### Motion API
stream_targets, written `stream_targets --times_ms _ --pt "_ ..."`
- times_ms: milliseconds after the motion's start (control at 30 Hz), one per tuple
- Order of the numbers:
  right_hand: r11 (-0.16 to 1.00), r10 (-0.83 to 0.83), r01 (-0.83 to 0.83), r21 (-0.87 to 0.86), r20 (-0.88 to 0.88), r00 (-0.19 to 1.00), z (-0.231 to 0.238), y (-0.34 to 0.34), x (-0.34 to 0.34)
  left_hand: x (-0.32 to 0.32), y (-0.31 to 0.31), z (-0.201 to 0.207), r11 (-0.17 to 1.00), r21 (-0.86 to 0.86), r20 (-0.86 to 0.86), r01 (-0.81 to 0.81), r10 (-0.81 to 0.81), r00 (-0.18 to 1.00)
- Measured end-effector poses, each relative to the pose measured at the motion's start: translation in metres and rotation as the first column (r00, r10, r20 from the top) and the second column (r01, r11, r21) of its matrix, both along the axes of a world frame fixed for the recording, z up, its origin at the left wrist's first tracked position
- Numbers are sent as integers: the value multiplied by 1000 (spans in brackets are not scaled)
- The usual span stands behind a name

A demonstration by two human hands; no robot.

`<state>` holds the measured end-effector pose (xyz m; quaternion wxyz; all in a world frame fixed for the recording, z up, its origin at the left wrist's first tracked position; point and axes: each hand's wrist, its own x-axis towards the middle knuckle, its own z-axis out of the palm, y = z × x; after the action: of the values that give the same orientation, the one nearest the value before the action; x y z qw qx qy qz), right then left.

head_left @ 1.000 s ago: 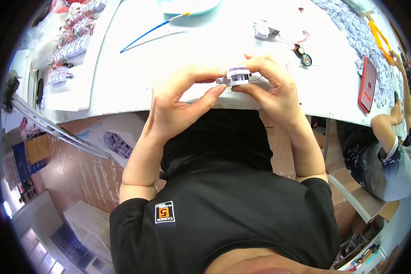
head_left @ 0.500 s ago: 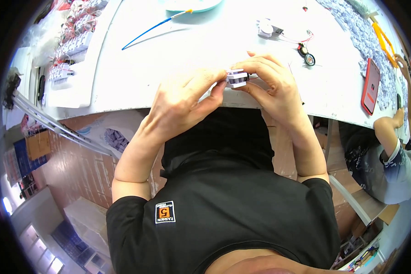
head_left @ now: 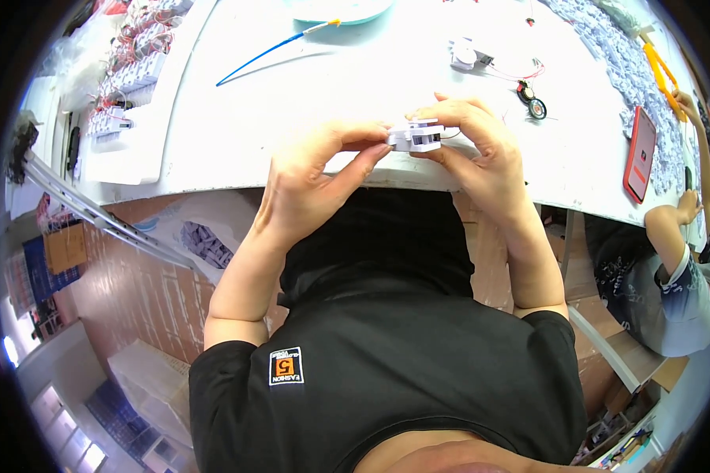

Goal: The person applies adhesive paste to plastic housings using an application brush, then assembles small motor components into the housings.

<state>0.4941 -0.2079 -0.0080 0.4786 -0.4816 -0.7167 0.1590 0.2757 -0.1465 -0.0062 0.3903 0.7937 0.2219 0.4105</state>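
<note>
A small white plastic housing (head_left: 416, 139) with dark gaps in its right end is held up just above the table's front edge. My left hand (head_left: 308, 173) pinches its left end between thumb and fingertips. From the other side my right hand (head_left: 487, 151) grips it, thumb below and fingers above. A thin wire (head_left: 453, 135) shows beside the housing at my right hand; where it ends is hidden. Farther off on the table lie a similar white unit (head_left: 467, 55) with a round part, and small black round speakers (head_left: 536, 108) with red wires.
A blue-handled brush (head_left: 270, 54) leans on a pale teal dish (head_left: 351, 14) at the back. At left, a white tray (head_left: 126, 169) bears several wired white units. At right are a red phone (head_left: 640, 154), a heap of pale pieces (head_left: 599, 59), an orange frame (head_left: 661, 69) and another person's arm (head_left: 670, 236).
The white housing has turned in my fingers, showing more of its side and less of its dark end. Both hands keep hold of it and have shifted only slightly.
</note>
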Motion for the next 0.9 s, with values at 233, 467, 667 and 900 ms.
stream_targets --times_ms 233,467,667,900 --pt "1000 -4 4 23 0 1000 5 4 -2 8 -2 9 967 242 -82 -83 105 991" --pt "964 -77 38 264 140 987 26 19 -27 -28 16 42 500 -840 241 209 -1 971" --pt "863 -33 -166 476 382 924 43 54 -64 -67 33 65 346 -913 240 217 24 970" --pt "835 93 -282 472 385 918 73 89 -99 -112 50 94 608 -792 126 52 80 989"
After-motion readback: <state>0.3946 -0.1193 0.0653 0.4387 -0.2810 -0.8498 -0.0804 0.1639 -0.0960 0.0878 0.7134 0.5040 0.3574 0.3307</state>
